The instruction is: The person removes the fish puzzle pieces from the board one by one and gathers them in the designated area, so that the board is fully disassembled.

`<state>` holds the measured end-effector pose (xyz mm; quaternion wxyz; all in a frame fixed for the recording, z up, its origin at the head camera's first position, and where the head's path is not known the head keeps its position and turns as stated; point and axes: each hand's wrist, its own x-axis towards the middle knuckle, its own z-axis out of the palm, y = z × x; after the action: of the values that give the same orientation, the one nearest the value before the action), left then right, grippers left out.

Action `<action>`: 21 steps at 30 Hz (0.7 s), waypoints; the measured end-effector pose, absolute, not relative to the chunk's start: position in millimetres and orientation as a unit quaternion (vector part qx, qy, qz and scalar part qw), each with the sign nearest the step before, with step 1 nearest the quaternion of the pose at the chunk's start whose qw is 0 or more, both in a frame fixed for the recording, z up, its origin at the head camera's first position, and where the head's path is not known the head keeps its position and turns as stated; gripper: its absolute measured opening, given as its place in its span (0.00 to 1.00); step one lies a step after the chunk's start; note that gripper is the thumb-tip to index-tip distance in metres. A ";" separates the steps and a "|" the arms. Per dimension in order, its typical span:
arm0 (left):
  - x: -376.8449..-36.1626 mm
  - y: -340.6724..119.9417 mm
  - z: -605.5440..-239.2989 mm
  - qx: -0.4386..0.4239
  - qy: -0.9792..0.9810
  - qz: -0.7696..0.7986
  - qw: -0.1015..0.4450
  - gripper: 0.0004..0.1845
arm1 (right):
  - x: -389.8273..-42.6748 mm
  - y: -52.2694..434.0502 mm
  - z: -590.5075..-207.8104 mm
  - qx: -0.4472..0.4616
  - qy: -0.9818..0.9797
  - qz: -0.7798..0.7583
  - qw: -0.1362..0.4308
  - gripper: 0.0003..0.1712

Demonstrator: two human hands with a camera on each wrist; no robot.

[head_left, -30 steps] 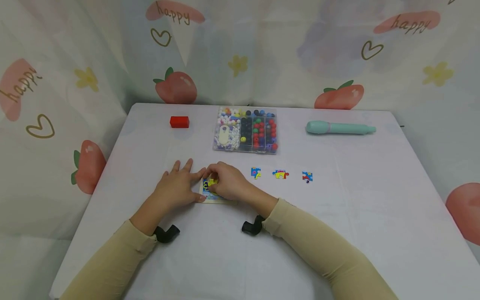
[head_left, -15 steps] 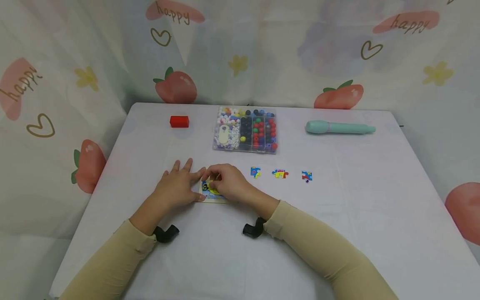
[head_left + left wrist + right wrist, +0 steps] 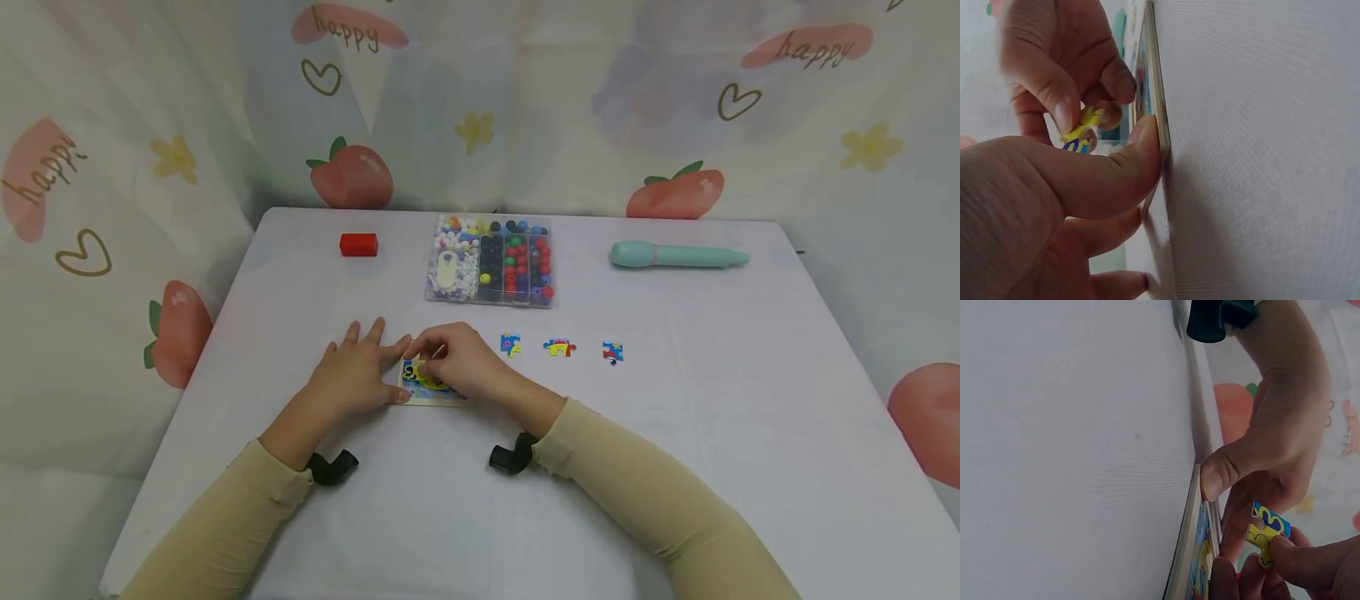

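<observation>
A small puzzle board point(image 3: 435, 398) lies flat on the white table point(image 3: 750, 417). My left hand point(image 3: 352, 375) rests flat beside it with straight fingers, its thumb point(image 3: 1141, 147) pressed against the board's edge point(image 3: 1154, 94). My right hand point(image 3: 457, 362) hovers over the board and pinches a yellow and blue puzzle piece point(image 3: 1082, 132) between thumb and fingertips. In the right wrist view the piece point(image 3: 1264, 534) is tilted, just off the board point(image 3: 1194, 550). The right hand hides most of the board's picture.
Three loose puzzle pieces point(image 3: 511, 345) point(image 3: 560, 347) point(image 3: 612, 352) lie in a row right of the hands. Behind them stands a clear bead box point(image 3: 491, 260). A red block point(image 3: 358, 244) sits at the back left and a teal pen-shaped tool point(image 3: 678, 255) at the back right.
My right hand has shifted slightly to the right while turning the pinched piece over the board. The left hand has stayed put.
</observation>
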<state>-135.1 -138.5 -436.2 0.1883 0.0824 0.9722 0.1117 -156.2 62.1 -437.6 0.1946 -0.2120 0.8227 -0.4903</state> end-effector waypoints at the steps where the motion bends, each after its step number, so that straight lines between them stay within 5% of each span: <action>1: -135.3 -138.6 -436.4 0.083 0.972 0.111 0.189 0.48 | -156.2 62.9 -436.4 -0.210 0.820 -0.494 0.198 0.13; 21: -134.1 -135.3 -435.2 0.073 0.972 0.105 0.199 0.49 | -159.4 132.5 -413.5 -0.111 0.856 -0.458 0.214 0.12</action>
<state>-134.1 -135.3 -435.2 0.1991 0.0731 0.9716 0.1053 -159.4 132.5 -413.5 0.2135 -0.1112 0.8557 -0.4580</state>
